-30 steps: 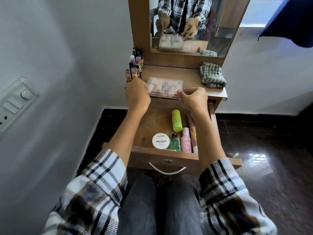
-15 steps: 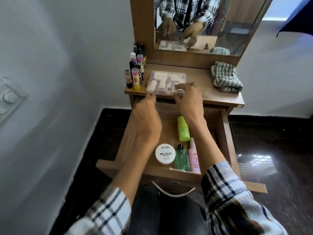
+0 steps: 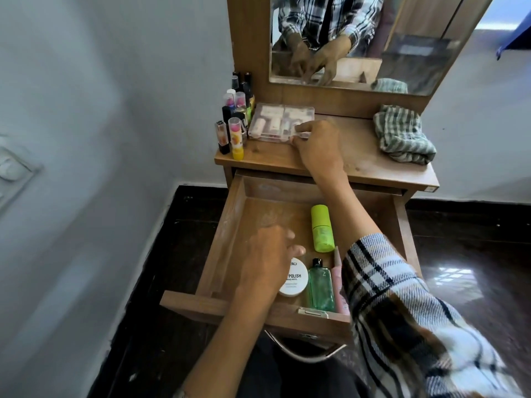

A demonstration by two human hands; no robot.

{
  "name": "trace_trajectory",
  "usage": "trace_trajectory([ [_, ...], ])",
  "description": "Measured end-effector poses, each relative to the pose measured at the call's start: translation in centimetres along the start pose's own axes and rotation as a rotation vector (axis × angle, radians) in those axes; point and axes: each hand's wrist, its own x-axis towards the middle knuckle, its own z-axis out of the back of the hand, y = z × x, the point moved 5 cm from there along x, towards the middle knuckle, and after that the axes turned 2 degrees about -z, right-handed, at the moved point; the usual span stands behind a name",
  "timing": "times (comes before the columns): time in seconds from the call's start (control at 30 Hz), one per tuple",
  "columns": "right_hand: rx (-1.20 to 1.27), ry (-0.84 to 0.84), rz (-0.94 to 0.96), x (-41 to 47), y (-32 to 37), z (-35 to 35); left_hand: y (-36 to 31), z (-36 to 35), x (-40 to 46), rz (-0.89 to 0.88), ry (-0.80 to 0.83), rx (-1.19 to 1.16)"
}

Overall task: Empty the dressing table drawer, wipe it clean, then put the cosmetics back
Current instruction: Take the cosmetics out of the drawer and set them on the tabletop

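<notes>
Currently, your right hand (image 3: 317,146) pinches the clear organizer box (image 3: 280,122) close against upright lipsticks (image 3: 234,133), liable to topple them; your left hand (image 3: 265,255) hangs loose over the nail polish wipes tub (image 3: 294,280).

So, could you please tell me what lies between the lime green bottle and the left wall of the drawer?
In the head view, only bare, dusty wood separates the lime green bottle from the drawer wall; the left hand hovers nearer the front.

A case (image 3: 280,122) sits on the tabletop (image 3: 359,159) between bottles (image 3: 235,116) at its left edge and a cloth (image 3: 402,133) at its right, above the open drawer (image 3: 258,208) holding a jar (image 3: 294,278) and bottle (image 3: 320,284) at its front.
</notes>
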Motion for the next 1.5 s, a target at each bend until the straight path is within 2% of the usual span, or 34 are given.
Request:
trace_trajectory([
  [0.13,-0.011,-0.026,0.001,0.6,0.0,-0.2,0.1,-0.8,-0.1,-0.011,0.067,0.001],
  [0.53,0.016,-0.004,-0.006,-0.1,-0.6,1.2,0.6,-1.4,-0.3,-0.020,0.125,0.015],
  [0.63,0.101,-0.130,-0.069,-3.0,-2.6,4.9,0.6,-1.6,-0.5,-0.026,0.175,0.061],
  [0.77,0.210,-0.059,-0.229,-9.3,-6.6,8.3,0.8,-1.8,-0.7,-0.019,0.181,0.103],
  [1.0,-0.221,0.177,-0.431,-17.5,-9.2,8.1,0.3,-1.8,-1.5,-0.024,0.187,0.156],
  [1.1,-0.361,0.219,-0.535,-19.0,-9.3,8.0,-0.1,-1.6,-1.8,-0.050,0.177,0.206],
  [1.2,-0.473,0.251,-0.551,-19.8,-9.0,7.9,-0.5,-1.3,-2.0,-0.078,0.171,0.257],
  [1.5,-0.459,0.233,-0.583,-20.5,-8.9,7.9,0.0,-1.7,-1.7,-0.099,0.206,0.297],
])
